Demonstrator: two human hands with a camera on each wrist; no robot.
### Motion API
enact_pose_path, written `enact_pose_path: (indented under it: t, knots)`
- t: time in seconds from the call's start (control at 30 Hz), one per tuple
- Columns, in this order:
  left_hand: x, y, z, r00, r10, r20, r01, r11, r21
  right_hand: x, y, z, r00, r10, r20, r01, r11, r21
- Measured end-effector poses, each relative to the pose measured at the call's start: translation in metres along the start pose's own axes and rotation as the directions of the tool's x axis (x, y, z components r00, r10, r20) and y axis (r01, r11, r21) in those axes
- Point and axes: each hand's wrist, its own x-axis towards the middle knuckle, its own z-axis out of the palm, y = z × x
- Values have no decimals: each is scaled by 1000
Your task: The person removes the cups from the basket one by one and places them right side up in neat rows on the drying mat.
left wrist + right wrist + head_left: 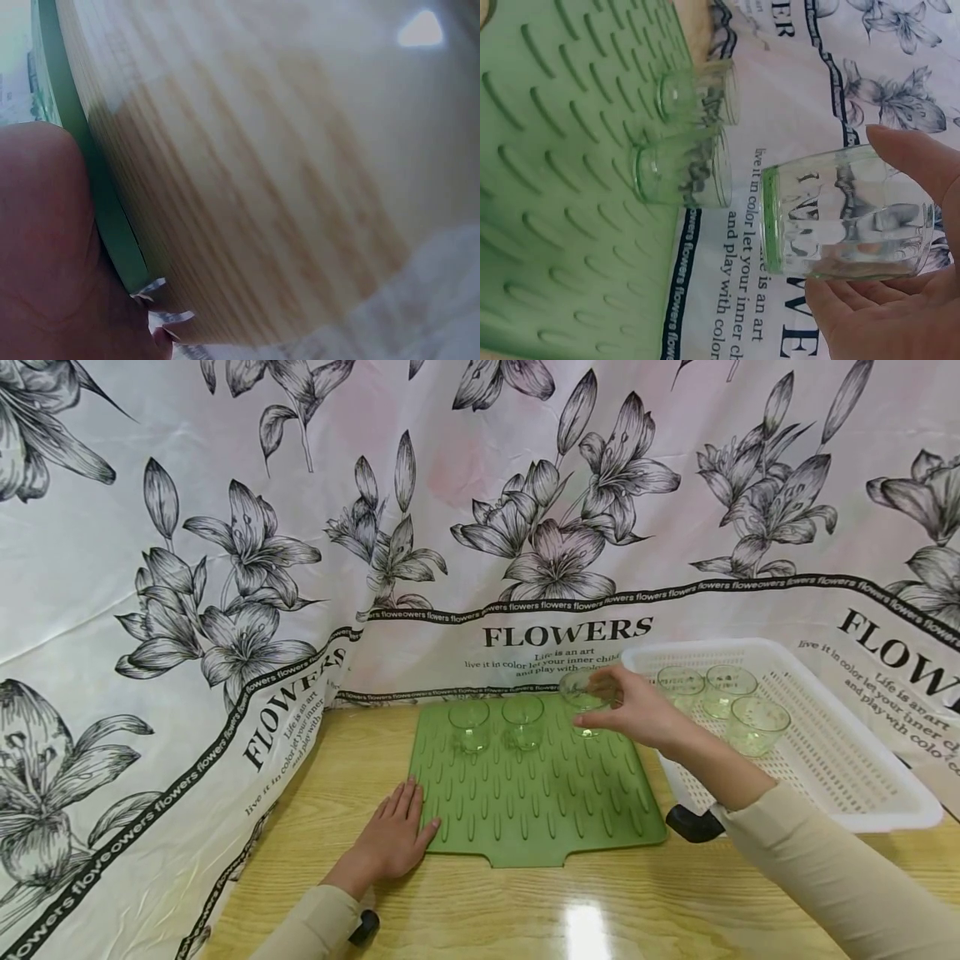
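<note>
Pale cloth (247,577) printed with black lilies and lettering hung along the left side and beyond the far edge of the mat, and a wood-grained bench (450,910) carried everything below it. That green mat (525,810) lay flat, its rows of raised ridges probably meant to lift a wet base so that water could drain.

On the mat's far left part, two glasses (469,727) stood upright side by side with a gap between them, perhaps so that each could be gripped without knocking its neighbour. Above the mat's far right part was a third glass (840,217), its thick base towards the ridges and apart from them. The right hand (637,708) had its thumb and fingers clamped on opposite sides of this glass, up near the rim; that hold seemed chosen to leave the base free.

At the mat's left edge lay the left hand (397,835), palm down, its fingers straight and its thumb spread against the border, likely to steady the mat.

Right of the mat, a white slotted basket (862,777) held three more glasses (759,727), grouped near its mat-side wall, seemingly within easy reach.
</note>
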Motion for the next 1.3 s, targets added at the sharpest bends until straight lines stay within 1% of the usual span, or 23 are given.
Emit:
enact_pose_path:
  t: [0.17,0.3,0.4,0.53,0.67,0.83,1.0,1.1,1.3]
  knots:
    - [0,-1,0,1000,-4,-3,4,1000,7,3,-1,12,1000,12,-9,-12,1000,26]
    - [-1,0,0,1000,-7,1,7,1000,0,6,2,23,1000,21,-21,-20,999,28]
    - [-2,0,-1,1000,-9,4,9,1000,-5,8,5,32,999,23,-44,-23,1000,1]
    - [-2,0,-1,1000,-9,3,9,1000,-3,9,10,41,996,32,-88,-32,999,2]
    - [-2,0,-2,1000,-7,0,7,1000,-1,10,16,50,989,66,-131,-59,996,61]
    - [-2,1,-1,1000,-9,6,9,1000,-10,14,24,62,973,116,-200,-88,986,142]
    - [-1,3,-1,1000,-8,18,9,1000,-16,14,31,70,960,152,-236,-100,970,220]
    - [-1,4,-2,1000,-10,18,10,1000,-15,15,37,72,955,157,-254,-96,967,236]
    - [-1,4,-4,1000,-12,17,12,1000,5,19,45,74,936,193,-295,-110,955,275]
